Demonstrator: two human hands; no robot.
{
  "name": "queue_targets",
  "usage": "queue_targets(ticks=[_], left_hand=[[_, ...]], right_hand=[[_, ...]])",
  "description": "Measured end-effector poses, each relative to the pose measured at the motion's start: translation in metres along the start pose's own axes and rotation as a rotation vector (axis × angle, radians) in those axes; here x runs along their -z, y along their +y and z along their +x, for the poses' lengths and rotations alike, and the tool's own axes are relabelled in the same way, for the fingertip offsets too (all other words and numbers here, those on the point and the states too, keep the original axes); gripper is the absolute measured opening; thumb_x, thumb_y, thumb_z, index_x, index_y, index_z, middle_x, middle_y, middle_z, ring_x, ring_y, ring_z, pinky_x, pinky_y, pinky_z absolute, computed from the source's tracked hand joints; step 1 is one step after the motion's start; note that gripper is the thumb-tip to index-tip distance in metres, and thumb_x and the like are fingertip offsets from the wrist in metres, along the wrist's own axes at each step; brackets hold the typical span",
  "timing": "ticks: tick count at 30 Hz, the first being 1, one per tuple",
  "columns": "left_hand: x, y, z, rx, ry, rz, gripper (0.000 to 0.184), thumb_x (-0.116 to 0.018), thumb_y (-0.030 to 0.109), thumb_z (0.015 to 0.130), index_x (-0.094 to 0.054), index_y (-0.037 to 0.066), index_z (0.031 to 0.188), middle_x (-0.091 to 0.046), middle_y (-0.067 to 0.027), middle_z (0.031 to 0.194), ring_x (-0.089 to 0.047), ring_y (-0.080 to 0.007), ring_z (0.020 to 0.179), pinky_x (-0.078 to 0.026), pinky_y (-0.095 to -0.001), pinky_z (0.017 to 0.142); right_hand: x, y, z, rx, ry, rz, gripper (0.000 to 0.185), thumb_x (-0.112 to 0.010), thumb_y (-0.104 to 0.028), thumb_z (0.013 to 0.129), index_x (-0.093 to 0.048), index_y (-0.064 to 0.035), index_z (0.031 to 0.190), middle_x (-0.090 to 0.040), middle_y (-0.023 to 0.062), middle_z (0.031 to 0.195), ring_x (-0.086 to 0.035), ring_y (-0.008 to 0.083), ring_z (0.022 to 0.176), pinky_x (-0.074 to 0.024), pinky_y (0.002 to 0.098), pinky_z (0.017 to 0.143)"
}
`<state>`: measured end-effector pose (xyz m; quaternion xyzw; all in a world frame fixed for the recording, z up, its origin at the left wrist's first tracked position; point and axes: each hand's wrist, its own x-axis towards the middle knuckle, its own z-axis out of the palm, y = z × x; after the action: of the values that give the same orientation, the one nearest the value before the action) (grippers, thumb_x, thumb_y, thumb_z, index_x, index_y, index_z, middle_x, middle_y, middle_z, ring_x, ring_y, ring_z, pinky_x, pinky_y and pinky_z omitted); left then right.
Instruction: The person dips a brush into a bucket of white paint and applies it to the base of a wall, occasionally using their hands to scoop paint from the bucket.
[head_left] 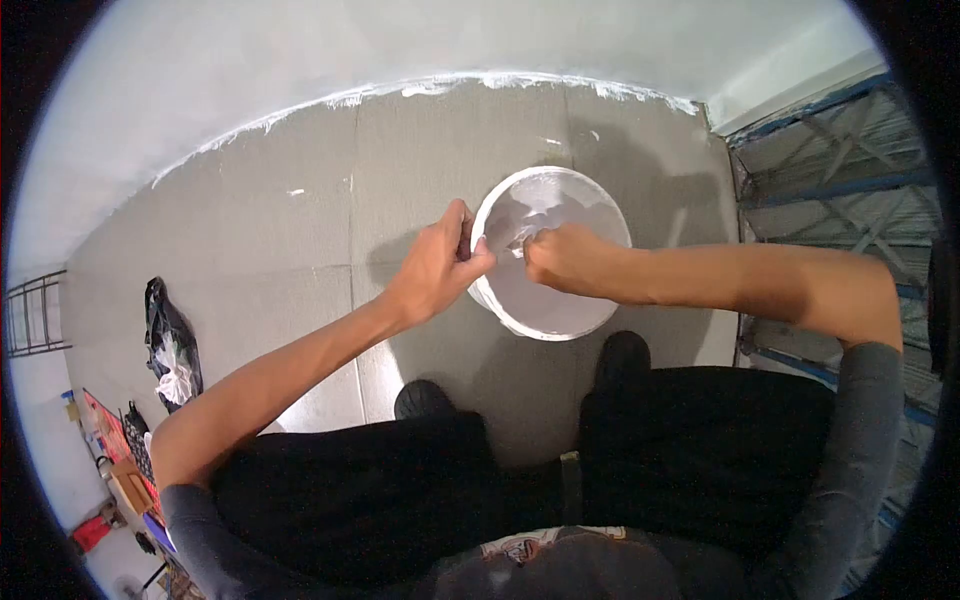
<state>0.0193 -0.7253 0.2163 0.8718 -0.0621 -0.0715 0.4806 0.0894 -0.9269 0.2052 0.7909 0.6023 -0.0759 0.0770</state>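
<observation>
A white bucket (622, 215) stands on the grey floor in front of my feet. Pale grey-white wet material (550, 308) lies inside it, with smears up the inner wall. My left hand (437, 262) grips the bucket's left rim, thumb over the edge. Over the bucket's opening, my right hand (575, 262) is closed in a fist, knuckles up. Something small and whitish shows beside its fingers, but what it holds is hidden by the hand.
White paint-like smears (430, 88) run along the foot of the wall (330, 45). Metal scaffold frames (850, 190) stand at the right. A black bag (170, 320) with white plastic lies at the left, and a red mat (105, 420) with assorted items is beyond it.
</observation>
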Motion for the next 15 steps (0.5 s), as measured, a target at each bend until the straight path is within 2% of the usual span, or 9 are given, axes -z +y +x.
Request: queue_targets(ticks=[4,7,15], left_hand=[[-0.006,0.0,-0.005,0.08,-0.014,0.021,0.023,-0.054,0.017,0.083,-0.042,-0.002,0.09,-0.051,-0.0131,0.068,-0.049,-0.0177,0.058,-0.044,-0.0351,0.056],[-0.009,0.001,-0.009,0.008,-0.006,0.05,0.024,-0.055,0.017,0.082,-0.042,-0.002,0.09,-0.051,-0.0145,0.068,-0.05,-0.0191,0.058,-0.044,-0.0353,0.056],[-0.008,0.007,-0.012,-0.016,-0.036,0.019,0.023,-0.054,0.015,0.081,-0.041,-0.001,0.091,-0.051,-0.0155,0.067,-0.05,-0.0204,0.058,-0.044,-0.0354,0.055]], right_hand=[[0.001,-0.004,0.0,0.005,-0.028,0.035,0.007,-0.06,-0.006,0.071,-0.065,-0.0013,0.068,-0.064,0.0151,0.072,-0.066,0.0272,0.068,-0.0538,0.0369,0.056],[0.002,-0.007,0.0,0.008,-0.047,0.051,0.008,-0.06,-0.006,0.071,-0.065,-0.0013,0.068,-0.064,0.0152,0.072,-0.066,0.0274,0.069,-0.0537,0.0371,0.056],[0.009,-0.013,-0.018,-0.03,-0.111,0.089,0.008,-0.06,-0.007,0.072,-0.065,-0.0013,0.069,-0.064,0.0153,0.072,-0.066,0.0279,0.07,-0.0537,0.0378,0.056]])
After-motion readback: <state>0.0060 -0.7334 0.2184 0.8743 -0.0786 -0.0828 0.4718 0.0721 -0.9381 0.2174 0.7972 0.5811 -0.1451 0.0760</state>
